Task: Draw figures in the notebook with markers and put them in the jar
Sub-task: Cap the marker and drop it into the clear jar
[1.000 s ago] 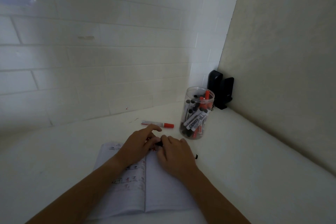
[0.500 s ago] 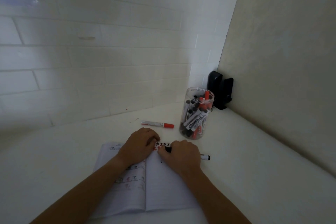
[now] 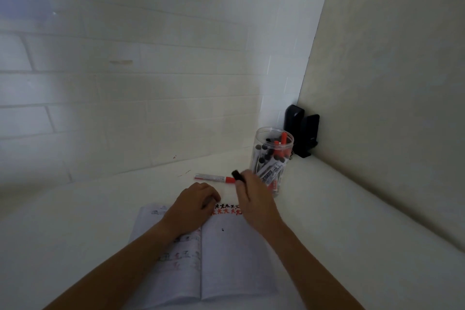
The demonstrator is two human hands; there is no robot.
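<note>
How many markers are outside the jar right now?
2. A red-capped marker lies on the table beyond the notebook; a black marker is in the right hand. None seems hidden.

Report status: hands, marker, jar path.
Right hand grips black marker, lifted beside jar. Left hand rests on notebook. Red marker lies left of jar; jar mouth open, nothing in the way.

plain indoor desk corner, likely study or home workspace, white brick wall (image 3: 125, 98), beige side panel (image 3: 392, 83), white tabletop (image 3: 352, 221), notebook (image 3: 226, 264), jar (image 3: 273, 158) of markers
</note>
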